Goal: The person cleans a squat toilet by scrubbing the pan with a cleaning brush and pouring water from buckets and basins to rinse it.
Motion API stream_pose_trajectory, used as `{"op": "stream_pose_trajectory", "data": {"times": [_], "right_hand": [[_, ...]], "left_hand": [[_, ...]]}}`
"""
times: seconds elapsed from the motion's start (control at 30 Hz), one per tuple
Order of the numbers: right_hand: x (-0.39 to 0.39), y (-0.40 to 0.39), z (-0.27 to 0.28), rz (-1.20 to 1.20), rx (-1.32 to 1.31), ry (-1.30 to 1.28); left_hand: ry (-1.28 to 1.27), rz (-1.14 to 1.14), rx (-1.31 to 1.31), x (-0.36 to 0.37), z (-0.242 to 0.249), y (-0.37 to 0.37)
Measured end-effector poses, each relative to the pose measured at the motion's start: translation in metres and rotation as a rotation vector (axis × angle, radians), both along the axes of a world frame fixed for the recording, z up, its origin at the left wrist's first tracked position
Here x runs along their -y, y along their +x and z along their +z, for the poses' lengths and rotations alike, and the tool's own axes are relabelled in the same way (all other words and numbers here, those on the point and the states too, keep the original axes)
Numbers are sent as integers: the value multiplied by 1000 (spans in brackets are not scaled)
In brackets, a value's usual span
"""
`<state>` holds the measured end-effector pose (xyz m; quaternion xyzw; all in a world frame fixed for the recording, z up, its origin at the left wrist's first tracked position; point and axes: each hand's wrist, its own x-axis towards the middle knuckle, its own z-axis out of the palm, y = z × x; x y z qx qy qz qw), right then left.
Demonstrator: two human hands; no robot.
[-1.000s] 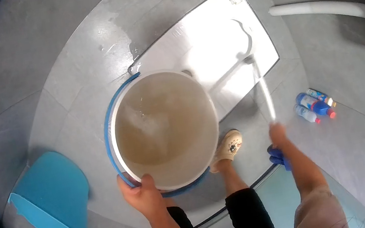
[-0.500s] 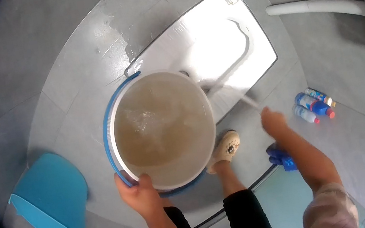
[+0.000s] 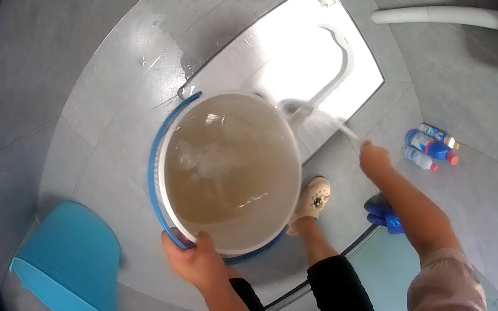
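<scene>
Left hand (image 3: 195, 258) clamped on bucket (image 3: 287, 169) | right hand (image 3: 376, 160) gripping blurred brush (image 3: 342, 127) | squat toilet (image 3: 306, 45) partly hidden

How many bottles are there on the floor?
3, grouped at right: pale bottle nearest, blue bottle in the middle, tan-capped bottle beyond. The bucket may hide more.

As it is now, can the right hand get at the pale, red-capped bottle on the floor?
Probably, but not freely: the right hand grips a long white handle and would likely have to let go. Otherwise the way looks open, with only floor showing between hand and pale bottle.
</scene>
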<state>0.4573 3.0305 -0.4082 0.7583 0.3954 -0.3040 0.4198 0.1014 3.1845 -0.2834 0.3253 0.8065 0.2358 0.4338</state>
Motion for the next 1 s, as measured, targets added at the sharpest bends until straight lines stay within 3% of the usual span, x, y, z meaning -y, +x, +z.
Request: {"op": "stream_pose_trajectory", "data": {"times": [0.1, 0.13, 0.37, 0.43, 0.57, 0.63, 0.7, 0.83, 0.9, 0.93, 1.0], "right_hand": [[-22, 6, 8, -185, 141, 44], [-16, 0, 11, -67, 101, -3], [-21, 5, 17, -10, 95, -14], [-23, -3, 20, 26, 42, -132], [-9, 22, 0, -169, 186, -57], [-5, 6, 10, 83, 66, -65], [-19, 1, 21, 41, 11, -160], [-27, 48, 9, -142, 259, 24], [-14, 36, 8, 189, 112, -32], [-16, 11, 17, 65, -8, -22], [-14, -34, 21, 127, -151, -136]], "left_hand": [[13, -36, -25, 0, -3, -3], [42, -15, 13, 0, -4, -3], [47, 64, 42, -5, -12, -10], [-52, 17, -28, 1, -18, -17], [-123, 74, 19, 0, -18, -9], [-66, 157, 47, -1, -14, -4], [-73, 163, 63, 0, -21, -11], [-76, 100, 1, 4, -32, -27], [-93, 110, -10, 5, -42, -39], [-110, 130, -25, 7, -43, -44], [-109, 138, -5, 5, -46, -50]]}}
